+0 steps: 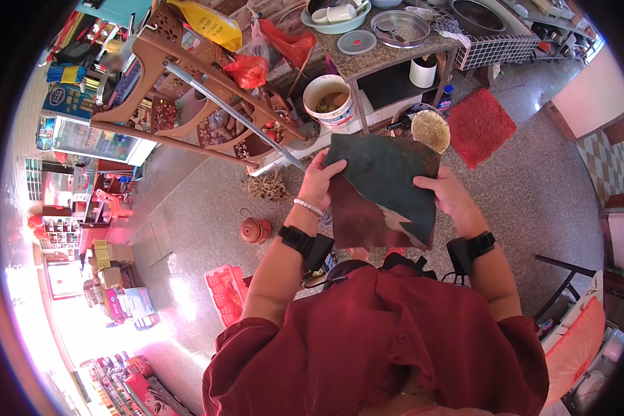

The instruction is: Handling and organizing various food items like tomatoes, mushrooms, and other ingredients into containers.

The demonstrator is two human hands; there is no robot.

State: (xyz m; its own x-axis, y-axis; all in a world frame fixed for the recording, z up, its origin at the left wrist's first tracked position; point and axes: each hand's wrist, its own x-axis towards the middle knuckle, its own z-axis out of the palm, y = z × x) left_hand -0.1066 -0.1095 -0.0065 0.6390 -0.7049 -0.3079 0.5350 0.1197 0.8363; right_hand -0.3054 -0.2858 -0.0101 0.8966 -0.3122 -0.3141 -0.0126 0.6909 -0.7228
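Observation:
In front of my body I hold up a thin, squarish sheet, dark green (388, 170) over its upper part and maroon (357, 218) over its lower left. A pale, ragged patch (395, 219) runs between the two colours. Whether this is one sheet or two overlapping ones, I cannot tell. My left hand (315, 184) pinches its left edge, thumb on the front face. At the right edge my right hand (451, 193) grips it the same way. The fingers behind the sheet are hidden.
Ahead stand a white bucket (328, 104), a beige basin (430, 132) and a counter (357, 64) with dishes. A brown rack (208, 87) is at the upper left, a red mat (480, 127) to the right. Near my left arm are a lidded brown pot (255, 229) and a red basket (225, 291).

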